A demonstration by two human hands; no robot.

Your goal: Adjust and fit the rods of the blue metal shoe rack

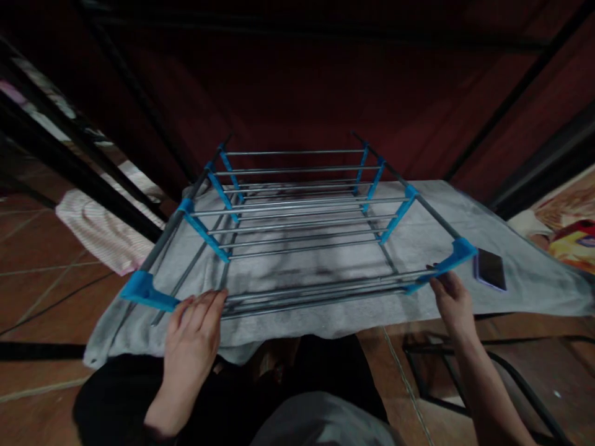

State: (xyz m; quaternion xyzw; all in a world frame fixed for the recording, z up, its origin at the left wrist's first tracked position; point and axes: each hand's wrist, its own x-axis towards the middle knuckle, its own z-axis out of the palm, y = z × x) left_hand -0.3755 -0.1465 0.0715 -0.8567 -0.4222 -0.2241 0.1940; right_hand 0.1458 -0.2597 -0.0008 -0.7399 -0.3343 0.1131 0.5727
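A metal rack [302, 217] of grey rods and blue plastic joints stands on a grey towel [511, 260] spread on the floor. My left hand [193, 337] grips the near rods beside the blue corner piece [146, 291] at the front left. At the front right, my right hand [453, 300] pinches the rack's near end just below the other blue corner piece [458, 254]. The rack's near edge is lifted slightly off the towel.
A phone [490, 269] lies on the towel right of the rack. A pale striped cloth [100, 232] hangs from dark bars at the left. A patterned cloth [567, 229] lies at the right edge. A black frame [465, 378] rests on the brown tiles near me.
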